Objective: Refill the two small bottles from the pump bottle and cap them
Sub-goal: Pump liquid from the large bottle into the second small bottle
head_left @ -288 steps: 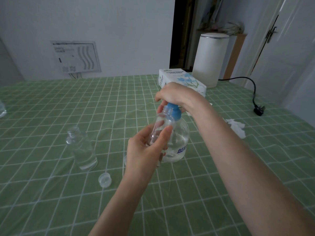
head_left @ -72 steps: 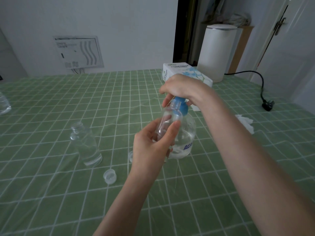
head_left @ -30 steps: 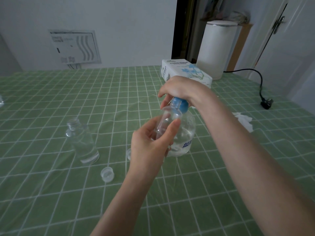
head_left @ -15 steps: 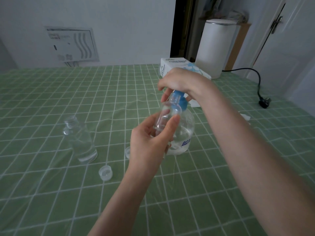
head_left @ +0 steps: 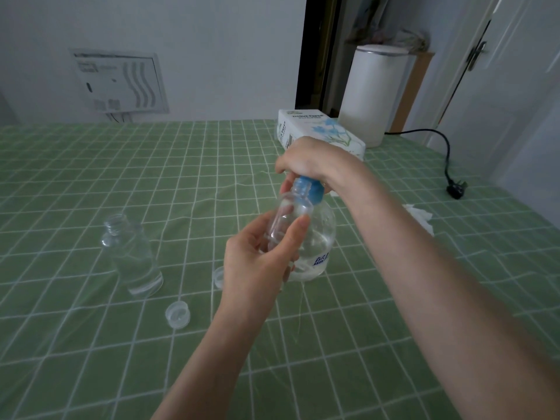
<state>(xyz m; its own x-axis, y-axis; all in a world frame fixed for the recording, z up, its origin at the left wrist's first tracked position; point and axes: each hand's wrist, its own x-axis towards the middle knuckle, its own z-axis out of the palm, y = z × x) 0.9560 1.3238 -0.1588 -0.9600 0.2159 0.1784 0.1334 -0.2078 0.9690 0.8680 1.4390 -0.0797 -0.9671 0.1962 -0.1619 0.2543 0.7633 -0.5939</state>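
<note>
filling underway: left hand point(head_left: 254, 268) fingers wrap first small bottle point(head_left: 288, 213); right hand point(head_left: 309, 159) curls over pump bottle point(head_left: 321, 237) head. second small bottle point(head_left: 133, 256) stands uncapped; capping remains.

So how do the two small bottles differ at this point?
The held bottle is lifted, gripped by the left hand; the other bottle stands untouched on the green table. The held bottle's mouth is beside the pump bottle's blue head; the other bottle is well to its left. Both are clear and uncapped.
</note>
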